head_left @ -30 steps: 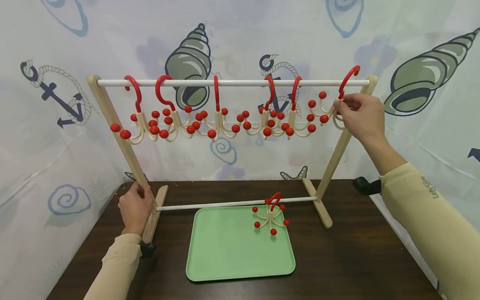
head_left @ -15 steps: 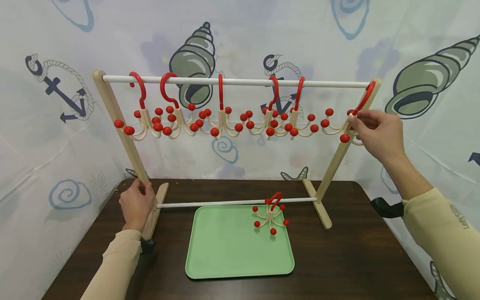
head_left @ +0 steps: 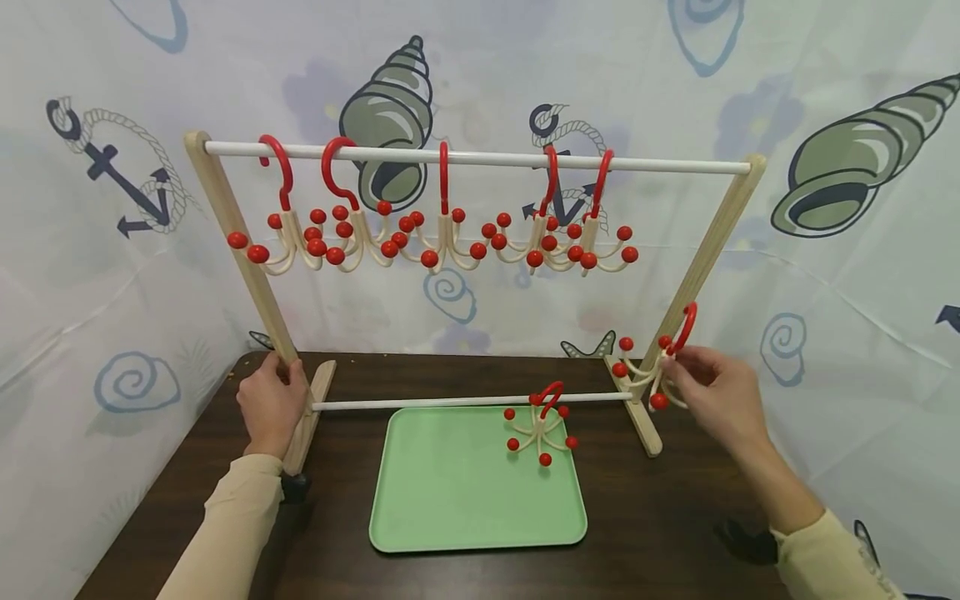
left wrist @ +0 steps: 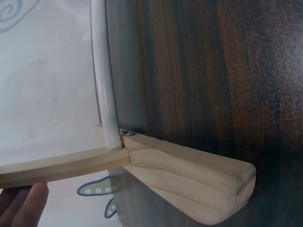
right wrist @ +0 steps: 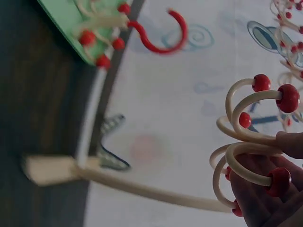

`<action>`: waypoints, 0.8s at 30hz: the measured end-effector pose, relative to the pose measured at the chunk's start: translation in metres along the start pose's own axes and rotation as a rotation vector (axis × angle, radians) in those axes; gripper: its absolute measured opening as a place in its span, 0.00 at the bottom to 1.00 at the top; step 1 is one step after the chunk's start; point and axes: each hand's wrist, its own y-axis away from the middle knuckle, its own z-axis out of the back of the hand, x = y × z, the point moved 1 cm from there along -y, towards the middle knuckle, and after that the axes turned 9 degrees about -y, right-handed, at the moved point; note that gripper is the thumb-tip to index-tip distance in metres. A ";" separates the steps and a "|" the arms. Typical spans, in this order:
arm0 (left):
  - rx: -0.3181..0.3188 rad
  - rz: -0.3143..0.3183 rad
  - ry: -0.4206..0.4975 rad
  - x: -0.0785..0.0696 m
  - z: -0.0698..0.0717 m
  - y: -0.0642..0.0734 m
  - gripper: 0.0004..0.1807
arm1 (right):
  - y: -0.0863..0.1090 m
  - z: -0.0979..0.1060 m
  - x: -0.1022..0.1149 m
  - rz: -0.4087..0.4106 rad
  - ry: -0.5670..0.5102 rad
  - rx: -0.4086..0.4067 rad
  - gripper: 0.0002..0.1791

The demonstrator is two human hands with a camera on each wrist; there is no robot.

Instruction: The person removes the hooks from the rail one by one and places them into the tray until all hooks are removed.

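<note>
My right hand (head_left: 716, 396) pinches a cream multi-arm hook hanger (head_left: 651, 377) by its stem, low beside the rack's right post. The hanger has a red hook and red ball tips; its curved arms (right wrist: 236, 146) show close up in the right wrist view. My left hand (head_left: 273, 406) grips the left wooden post (head_left: 251, 275) of the rack near its foot, fingers (left wrist: 32, 203) against the wood. On the rack's white top rod (head_left: 495, 158) hang several like hangers. Another hanger (head_left: 538, 429) stands at the right back of the green tray (head_left: 472, 500).
The rack's lower white rod (head_left: 450, 402) runs behind the tray. Its wooden feet (head_left: 643, 425) stand on the dark wood table (head_left: 645, 525). A patterned cloth (head_left: 480, 50) hangs behind the rack.
My right hand has taken the rightmost hanger off the right end of the top rod, then lowered it to beside the right post. The left hand stays on its post.
</note>
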 end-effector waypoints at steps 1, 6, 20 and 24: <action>-0.001 -0.003 0.002 0.000 0.000 0.000 0.11 | 0.010 -0.008 -0.004 -0.006 -0.008 0.004 0.12; -0.006 0.001 0.005 -0.001 -0.001 0.000 0.10 | 0.055 -0.047 -0.019 -0.065 -0.081 0.060 0.07; -0.012 0.006 -0.004 0.000 -0.003 0.000 0.11 | 0.120 -0.113 -0.019 -0.348 -0.150 0.074 0.11; -0.017 0.001 0.001 -0.001 -0.001 0.000 0.11 | 0.126 -0.124 -0.016 -0.391 -0.121 0.041 0.11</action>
